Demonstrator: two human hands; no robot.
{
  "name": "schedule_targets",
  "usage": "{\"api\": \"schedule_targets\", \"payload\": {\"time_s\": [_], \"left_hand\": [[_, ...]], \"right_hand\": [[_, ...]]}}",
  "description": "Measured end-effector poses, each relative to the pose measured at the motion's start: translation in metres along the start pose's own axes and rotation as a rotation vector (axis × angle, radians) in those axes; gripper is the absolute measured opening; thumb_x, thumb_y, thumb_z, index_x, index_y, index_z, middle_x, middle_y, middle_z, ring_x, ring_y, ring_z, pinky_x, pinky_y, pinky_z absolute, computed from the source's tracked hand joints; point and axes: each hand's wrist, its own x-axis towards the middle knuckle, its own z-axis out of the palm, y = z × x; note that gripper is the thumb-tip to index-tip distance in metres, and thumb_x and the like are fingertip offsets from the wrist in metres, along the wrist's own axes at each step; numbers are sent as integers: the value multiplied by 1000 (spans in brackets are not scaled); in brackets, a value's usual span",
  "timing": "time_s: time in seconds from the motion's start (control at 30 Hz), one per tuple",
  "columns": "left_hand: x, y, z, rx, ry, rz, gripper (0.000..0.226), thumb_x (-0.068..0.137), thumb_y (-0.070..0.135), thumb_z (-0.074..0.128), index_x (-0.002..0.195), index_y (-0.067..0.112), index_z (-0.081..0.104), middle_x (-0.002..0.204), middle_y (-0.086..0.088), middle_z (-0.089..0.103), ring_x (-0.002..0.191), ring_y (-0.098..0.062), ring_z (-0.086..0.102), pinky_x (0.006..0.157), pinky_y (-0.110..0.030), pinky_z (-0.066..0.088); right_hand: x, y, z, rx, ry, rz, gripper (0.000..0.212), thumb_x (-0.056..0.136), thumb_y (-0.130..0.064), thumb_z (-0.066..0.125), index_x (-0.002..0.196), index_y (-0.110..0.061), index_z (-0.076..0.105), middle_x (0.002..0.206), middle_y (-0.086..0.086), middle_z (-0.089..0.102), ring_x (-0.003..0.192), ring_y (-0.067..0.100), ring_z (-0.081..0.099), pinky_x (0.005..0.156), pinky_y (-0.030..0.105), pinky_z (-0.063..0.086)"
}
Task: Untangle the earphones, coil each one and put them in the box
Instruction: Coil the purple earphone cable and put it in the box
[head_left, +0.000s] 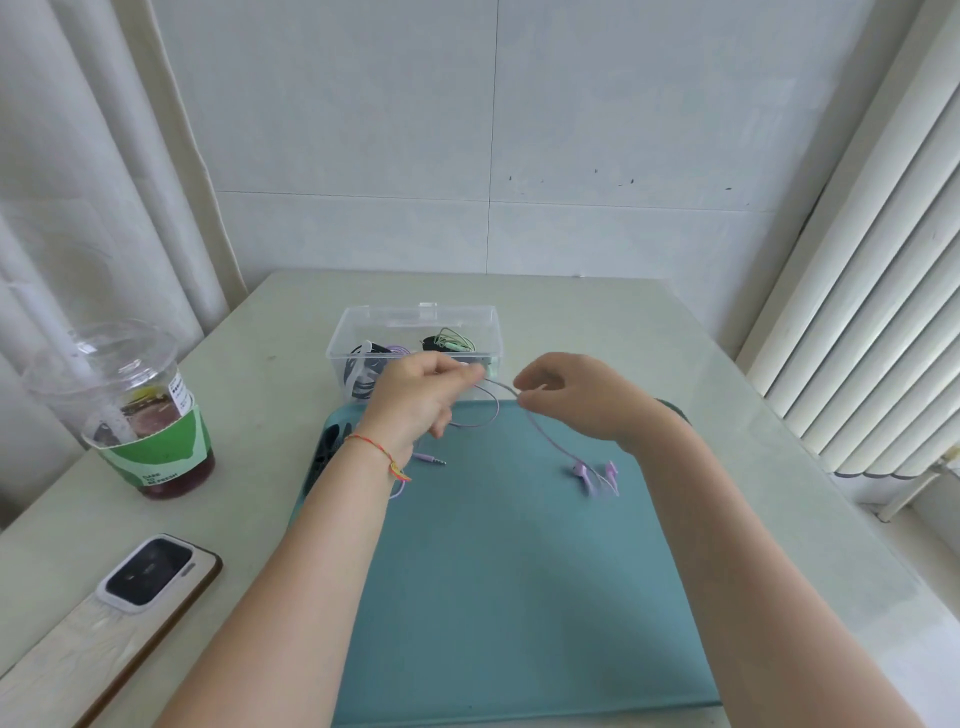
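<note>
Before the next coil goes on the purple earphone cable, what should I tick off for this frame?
1. Left hand pinches the thin purple earphone cable: ok.
2. Right hand pinches the same cable: ok.
3. Purple earbuds lie free on the teal mat: ok.
4. Purple jack plug lies loose on the mat: ok.
5. Clear plastic box open, with room beside the coils inside: ok.
6. Cable free of knots under the left hand: cannot tell.
</note>
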Motion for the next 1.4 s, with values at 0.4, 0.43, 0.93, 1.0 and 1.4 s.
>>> {"api": "schedule_targets", "payload": {"time_s": [0.4, 0.43, 0.93, 1.0, 1.4], "left_hand": [[-6, 6, 11, 110, -123, -23, 9, 91, 23, 60, 85, 15, 59, 47, 7, 46, 42, -13, 33, 44, -23, 25], [-6, 8, 9, 77, -125, -39, 9, 92, 21, 57, 87, 13, 60, 48, 5, 47, 41, -15, 32, 43, -22, 25], [-6, 9, 13, 52, -116, -16, 13, 93, 14, 53, 106, 14, 54, 50, 4, 50, 36, -9, 34, 38, -19, 25], [-7, 11, 12, 28, -130, -25, 12, 93, 15, 54, 105, 15, 54, 56, 1, 50, 37, -10, 34, 39, -19, 23], [-3, 5, 6, 222, -94, 16, 17, 87, 19, 62, 70, 19, 65, 43, 14, 42, 42, -5, 38, 53, -24, 32]], "right_hand": [[-2, -4, 7, 367, -199, 12, 20, 94, -26, 60, 104, -9, 66, 59, -3, 49, 47, 14, 35, 45, 21, 28], [-1, -2, 6, 340, -171, 30, 17, 93, -21, 60, 98, -8, 69, 54, -4, 45, 47, 14, 33, 45, 21, 27], [-2, -18, 18, 111, -36, -151, 20, 89, -21, 64, 109, -21, 60, 89, -4, 73, 79, 10, 67, 69, 25, 50], [1, -16, 19, 86, -6, -129, 8, 91, -19, 61, 98, -17, 62, 72, -1, 70, 57, 11, 62, 57, 24, 45], [10, 4, 4, 190, 509, -24, 37, 86, -2, 48, 115, -18, 65, 112, -6, 63, 100, 9, 55, 83, 20, 39]]}}
